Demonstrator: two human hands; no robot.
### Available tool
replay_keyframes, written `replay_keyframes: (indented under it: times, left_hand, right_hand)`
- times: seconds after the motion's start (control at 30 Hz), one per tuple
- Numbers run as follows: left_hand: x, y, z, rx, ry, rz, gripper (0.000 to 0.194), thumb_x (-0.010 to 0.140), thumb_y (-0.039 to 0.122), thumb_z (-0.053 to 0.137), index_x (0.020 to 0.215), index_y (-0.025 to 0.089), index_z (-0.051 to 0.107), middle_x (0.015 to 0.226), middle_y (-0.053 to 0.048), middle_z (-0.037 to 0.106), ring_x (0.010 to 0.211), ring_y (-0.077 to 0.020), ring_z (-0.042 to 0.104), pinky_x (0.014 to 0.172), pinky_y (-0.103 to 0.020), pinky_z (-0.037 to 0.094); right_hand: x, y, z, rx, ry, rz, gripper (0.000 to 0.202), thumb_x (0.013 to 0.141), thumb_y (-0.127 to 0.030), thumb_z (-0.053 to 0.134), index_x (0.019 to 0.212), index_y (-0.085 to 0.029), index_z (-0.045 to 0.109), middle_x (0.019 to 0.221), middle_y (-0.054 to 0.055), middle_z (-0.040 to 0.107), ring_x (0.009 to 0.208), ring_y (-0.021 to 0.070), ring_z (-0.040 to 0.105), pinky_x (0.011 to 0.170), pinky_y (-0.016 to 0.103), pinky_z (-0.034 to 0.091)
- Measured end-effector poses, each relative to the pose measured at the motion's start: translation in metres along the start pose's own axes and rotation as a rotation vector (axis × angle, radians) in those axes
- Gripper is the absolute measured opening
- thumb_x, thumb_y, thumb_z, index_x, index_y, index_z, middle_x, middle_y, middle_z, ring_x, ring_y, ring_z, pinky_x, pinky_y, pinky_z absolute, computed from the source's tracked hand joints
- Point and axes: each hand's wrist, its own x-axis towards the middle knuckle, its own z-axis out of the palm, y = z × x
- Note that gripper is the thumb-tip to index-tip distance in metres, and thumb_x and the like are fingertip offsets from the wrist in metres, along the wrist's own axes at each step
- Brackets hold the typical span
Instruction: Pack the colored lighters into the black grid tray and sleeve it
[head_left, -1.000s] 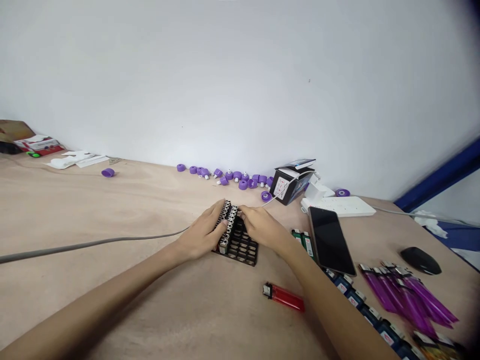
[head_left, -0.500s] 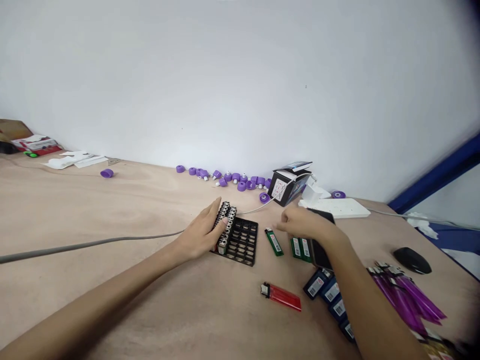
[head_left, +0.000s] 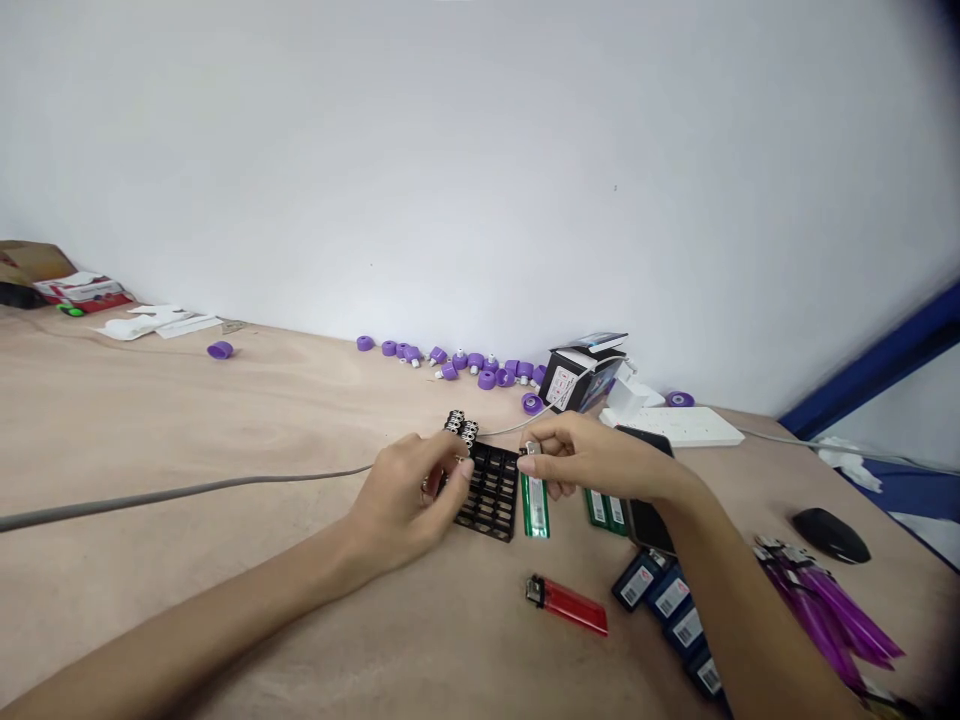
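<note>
My right hand [head_left: 577, 455] pinches a green lighter [head_left: 535, 505] near its metal top, its body hanging down beside the black gridded tray [head_left: 499, 490]. The tray has many slots. Two rows of upright lighters [head_left: 459, 425], metal tops up, fill its left side. My left hand [head_left: 416, 490] is curled over these rows, thumb and forefinger apart at the tips; its other fingers are partly hidden. A red lighter [head_left: 570, 605] lies on the table in front. Two more green lighters [head_left: 606, 508] lie right of my right hand, by a dark phone [head_left: 651, 520].
Blue lighters [head_left: 671, 600] and purple lighters [head_left: 832, 600] lie to the right, near a black mouse [head_left: 831, 535]. Purple caps [head_left: 487, 378] line the wall beside a black box [head_left: 577, 375] and a white power strip [head_left: 697, 425]. A grey cable [head_left: 187, 493] runs from the left.
My right hand has moved left and lifted the green lighter from the table. My left hand has curled and drawn back slightly from lying flat along the lighter rows.
</note>
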Motion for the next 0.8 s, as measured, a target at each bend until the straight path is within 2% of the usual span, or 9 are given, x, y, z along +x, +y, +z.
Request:
replay_keyframes:
  times: [0.1, 0.23, 0.3, 0.4, 0.5, 0.6, 0.7, 0.8]
  left_hand:
    - [-0.012, 0.024, 0.001, -0.245, -0.208, -0.063, 0.026, 0.094, 0.033, 0.05, 0.073, 0.018, 0.053, 0.052, 0.005, 0.046, 0.045, -0.0083, 0.039, 0.045, -0.022, 0.031]
    - [-0.028, 0.049, 0.007, -0.685, -0.492, -0.376, 0.046, 0.093, 0.057, 0.048, 0.067, 0.019, 0.046, 0.05, 0.004, 0.045, 0.041, -0.0075, 0.039, 0.039, -0.019, 0.029]
    - [-0.034, 0.055, 0.007, -0.847, -0.586, -0.484, 0.053, 0.09, 0.069, 0.044, 0.07, 0.02, 0.044, 0.051, 0.004, 0.046, 0.04, -0.0075, 0.039, 0.038, -0.019, 0.029]
    - [-0.037, 0.058, 0.002, -0.867, -0.597, -0.423, 0.057, 0.089, 0.072, 0.042, 0.066, 0.02, 0.041, 0.052, 0.005, 0.04, 0.043, -0.0063, 0.033, 0.041, -0.019, 0.025]
    - [-0.034, 0.06, -0.008, -0.837, -0.603, -0.328, 0.059, 0.091, 0.07, 0.042, 0.061, 0.02, 0.034, 0.054, 0.007, 0.028, 0.046, -0.006, 0.025, 0.043, -0.02, 0.02]
    - [-0.026, 0.061, -0.013, -0.876, -0.646, -0.343, 0.057, 0.092, 0.069, 0.041, 0.065, 0.019, 0.037, 0.058, 0.006, 0.03, 0.049, -0.0069, 0.026, 0.044, -0.021, 0.021]
    - [-0.024, 0.06, -0.012, -1.004, -0.77, -0.346, 0.053, 0.091, 0.067, 0.045, 0.07, 0.019, 0.043, 0.062, 0.004, 0.036, 0.053, -0.0077, 0.031, 0.048, -0.021, 0.026]
    - [-0.033, 0.055, -0.005, -1.262, -0.911, -0.389, 0.054, 0.088, 0.068, 0.052, 0.066, 0.019, 0.039, 0.057, 0.006, 0.033, 0.048, -0.0061, 0.027, 0.046, -0.022, 0.023]
  right_hand:
    - [-0.016, -0.03, 0.006, 0.15, -0.054, -0.109, 0.023, 0.088, -0.041, 0.063, 0.085, -0.018, 0.064, 0.064, -0.001, 0.064, 0.062, 0.015, 0.062, 0.057, 0.023, 0.047]
    - [-0.032, -0.054, 0.014, 0.182, -0.125, -0.177, 0.011, 0.092, -0.027, 0.059, 0.095, -0.018, 0.065, 0.074, 0.0, 0.066, 0.069, 0.0138, 0.063, 0.061, 0.023, 0.048]
    - [-0.04, -0.057, 0.016, 0.172, -0.132, -0.195, 0.017, 0.092, -0.018, 0.056, 0.106, -0.021, 0.063, 0.078, -0.001, 0.067, 0.072, 0.0129, 0.064, 0.063, 0.022, 0.048]
    - [-0.049, -0.058, 0.016, 0.206, -0.122, -0.222, 0.024, 0.09, -0.015, 0.055, 0.113, -0.023, 0.061, 0.079, -0.001, 0.069, 0.071, 0.0124, 0.064, 0.062, 0.021, 0.048]
    - [-0.054, -0.059, 0.017, 0.206, -0.093, -0.252, 0.02, 0.09, -0.019, 0.058, 0.109, -0.023, 0.063, 0.078, -0.001, 0.07, 0.069, 0.0128, 0.065, 0.061, 0.022, 0.048]
    - [-0.054, -0.063, 0.015, 0.153, -0.048, -0.26, 0.017, 0.088, -0.021, 0.062, 0.105, -0.023, 0.066, 0.078, -0.001, 0.07, 0.071, 0.0132, 0.065, 0.065, 0.022, 0.049]
    - [-0.051, -0.065, 0.013, 0.152, -0.039, -0.265, 0.025, 0.082, -0.02, 0.071, 0.106, -0.025, 0.068, 0.08, -0.002, 0.071, 0.075, 0.014, 0.065, 0.067, 0.022, 0.049]
    - [-0.048, -0.067, 0.016, 0.202, -0.099, -0.282, 0.027, 0.075, -0.024, 0.08, 0.101, -0.023, 0.071, 0.078, -0.002, 0.07, 0.074, 0.0137, 0.065, 0.068, 0.022, 0.049]
